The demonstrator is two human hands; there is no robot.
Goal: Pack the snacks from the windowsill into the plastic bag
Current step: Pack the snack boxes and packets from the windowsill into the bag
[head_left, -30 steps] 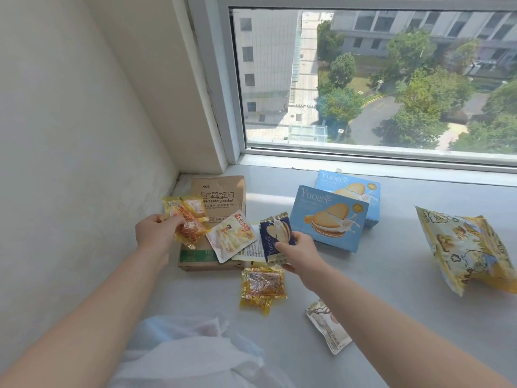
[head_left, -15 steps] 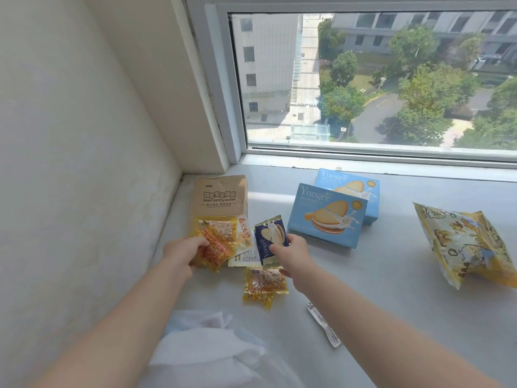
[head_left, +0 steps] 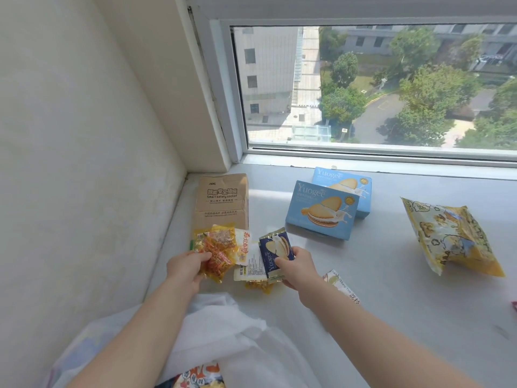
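My left hand [head_left: 186, 268] grips a bunch of small yellow and orange snack packets [head_left: 217, 249] over the near end of a brown box. My right hand [head_left: 298, 268] pinches a dark blue Yuogee biscuit packet [head_left: 272, 250], held upright. Under it lie a white packet [head_left: 250, 266] and a yellow packet [head_left: 258, 285] on the windowsill [head_left: 391, 303]. The white plastic bag [head_left: 223, 331] lies crumpled below my arms, with a snack showing inside at the bottom edge.
A brown socket box [head_left: 222, 200] lies in the left corner by the wall. Two light blue Yuogee boxes [head_left: 321, 211] stand mid-sill. A big yellow snack bag [head_left: 450, 236] lies at the right. A small white packet [head_left: 342, 285] pokes out beside my right wrist.
My left hand has drawn its yellow packets nearer and lower, toward the bag. My right hand has kept the blue packet and moved over the yellow packet on the sill.
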